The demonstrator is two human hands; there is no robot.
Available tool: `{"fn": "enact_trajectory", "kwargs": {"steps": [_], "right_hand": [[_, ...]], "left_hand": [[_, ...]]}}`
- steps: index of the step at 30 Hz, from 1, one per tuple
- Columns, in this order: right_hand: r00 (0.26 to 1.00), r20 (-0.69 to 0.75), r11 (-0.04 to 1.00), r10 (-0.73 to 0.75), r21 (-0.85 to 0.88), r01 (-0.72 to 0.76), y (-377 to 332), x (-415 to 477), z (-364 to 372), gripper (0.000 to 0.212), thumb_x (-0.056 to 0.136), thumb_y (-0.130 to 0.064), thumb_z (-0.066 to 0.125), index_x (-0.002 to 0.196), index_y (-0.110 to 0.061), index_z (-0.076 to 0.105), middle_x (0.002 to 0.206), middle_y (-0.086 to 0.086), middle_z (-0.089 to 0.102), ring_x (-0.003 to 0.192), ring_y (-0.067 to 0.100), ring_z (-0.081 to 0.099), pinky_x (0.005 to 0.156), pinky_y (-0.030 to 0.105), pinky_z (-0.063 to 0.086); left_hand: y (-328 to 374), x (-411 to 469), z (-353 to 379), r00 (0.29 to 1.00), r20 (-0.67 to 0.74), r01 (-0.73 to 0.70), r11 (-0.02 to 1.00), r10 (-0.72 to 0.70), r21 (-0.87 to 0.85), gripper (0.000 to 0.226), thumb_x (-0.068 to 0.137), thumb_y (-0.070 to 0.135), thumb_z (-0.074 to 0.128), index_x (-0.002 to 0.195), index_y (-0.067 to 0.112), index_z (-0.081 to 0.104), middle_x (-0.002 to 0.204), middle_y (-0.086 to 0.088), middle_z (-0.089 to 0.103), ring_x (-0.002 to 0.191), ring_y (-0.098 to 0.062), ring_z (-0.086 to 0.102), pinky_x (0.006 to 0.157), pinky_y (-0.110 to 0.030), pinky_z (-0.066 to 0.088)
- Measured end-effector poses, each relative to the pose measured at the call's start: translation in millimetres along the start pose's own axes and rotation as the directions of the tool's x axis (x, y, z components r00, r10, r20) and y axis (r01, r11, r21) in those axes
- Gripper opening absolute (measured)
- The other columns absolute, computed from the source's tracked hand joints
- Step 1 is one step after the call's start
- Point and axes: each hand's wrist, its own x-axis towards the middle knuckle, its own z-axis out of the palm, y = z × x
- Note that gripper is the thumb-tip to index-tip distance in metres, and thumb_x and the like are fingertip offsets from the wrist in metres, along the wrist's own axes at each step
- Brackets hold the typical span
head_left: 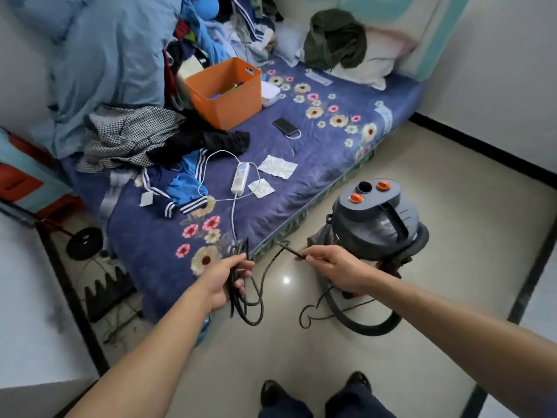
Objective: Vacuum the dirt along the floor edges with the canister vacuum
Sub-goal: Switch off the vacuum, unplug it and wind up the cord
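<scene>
A grey canister vacuum (381, 218) with orange caps stands on the beige tile floor (361, 357) to the right of the bed. Its black hose (361, 322) curls on the floor in front of it. My left hand (224, 280) grips a bundle of coiled black power cord (241, 297) near the bed's corner. My right hand (334, 265) pinches one strand of the same cord and holds it out toward the left hand. A slack loop of the cord lies on the floor between the hands and the vacuum.
A bed with a purple floral cover (301, 140) fills the middle, strewn with clothes, an orange bin (226, 92), a phone, a white power strip (240, 178). A black floor fan base (84, 242) stands left of the bed. A dark skirting line (482, 152) runs along the right wall. My feet (313, 390) are at the bottom.
</scene>
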Motion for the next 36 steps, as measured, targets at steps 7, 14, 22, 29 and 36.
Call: {"fn": "enact_trajectory", "kwargs": {"steps": [7, 14, 22, 29, 36], "right_hand": [[0.993, 0.096, 0.975, -0.067, -0.203, 0.085, 27, -37, -18, 0.026, 0.102, -0.028, 0.053, 0.122, -0.02, 0.068, 0.063, -0.027, 0.056, 0.062, -0.007, 0.051, 0.062, 0.011, 0.036], [0.996, -0.037, 0.946, 0.086, -0.31, -0.093, 102, -68, -67, 0.025, 0.089, -0.044, 0.068, 0.069, -0.032, 0.058, 0.064, -0.009, 0.058, 0.067, 0.009, 0.054, 0.063, 0.024, 0.042], [0.777, -0.322, 0.702, 0.54, -0.337, -0.627, 278, -115, -171, 0.024, 0.093, -0.038, 0.063, 0.074, -0.024, 0.059, 0.074, -0.002, 0.059, 0.083, 0.023, 0.06, 0.059, 0.028, 0.037], [0.72, -0.439, 0.835, 0.537, 0.153, -0.529, 265, -98, -212, 0.031, 0.099, -0.031, 0.058, 0.075, -0.015, 0.068, 0.073, 0.007, 0.068, 0.075, 0.025, 0.061, 0.063, 0.032, 0.042], [0.882, -0.251, 0.808, 0.4, 0.551, -0.21, 141, -49, -227, 0.037, 0.102, -0.033, 0.053, 0.079, -0.007, 0.064, 0.064, 0.011, 0.071, 0.058, 0.019, 0.071, 0.05, 0.022, 0.055]], "left_hand": [[9, 12, 92, 0.986, 0.16, 0.018, 0.994, -0.035, 0.108, 0.022, 0.092, 0.03, 0.059, 0.082, 0.01, 0.062, 0.08, -0.009, 0.065, 0.047, -0.008, 0.044, 0.033, -0.015, 0.028], [24, 18, 165, 0.96, 0.278, 0.006, 0.999, -0.018, 0.047, 0.028, 0.099, 0.024, 0.044, 0.073, 0.015, 0.05, 0.054, 0.0, 0.055, 0.05, -0.013, 0.053, 0.04, -0.019, 0.033], [96, 15, 151, 0.952, 0.267, -0.102, 0.978, 0.149, -0.182, 0.045, 0.053, 0.018, 0.085, 0.07, 0.016, 0.043, 0.04, 0.008, 0.022, 0.037, -0.004, 0.013, 0.033, -0.016, 0.03], [104, 25, 175, 0.974, 0.067, -0.22, 0.973, 0.215, 0.071, 0.032, 0.099, 0.026, 0.041, 0.069, 0.015, 0.04, 0.033, 0.009, 0.022, 0.023, -0.003, 0.018, 0.031, -0.011, 0.014], [80, 63, 213, 0.941, -0.07, -0.315, 0.931, 0.332, 0.185, 0.04, 0.097, 0.016, 0.052, 0.063, 0.023, 0.031, 0.035, 0.01, 0.022, 0.025, -0.003, 0.018, 0.033, -0.01, 0.016]]}}
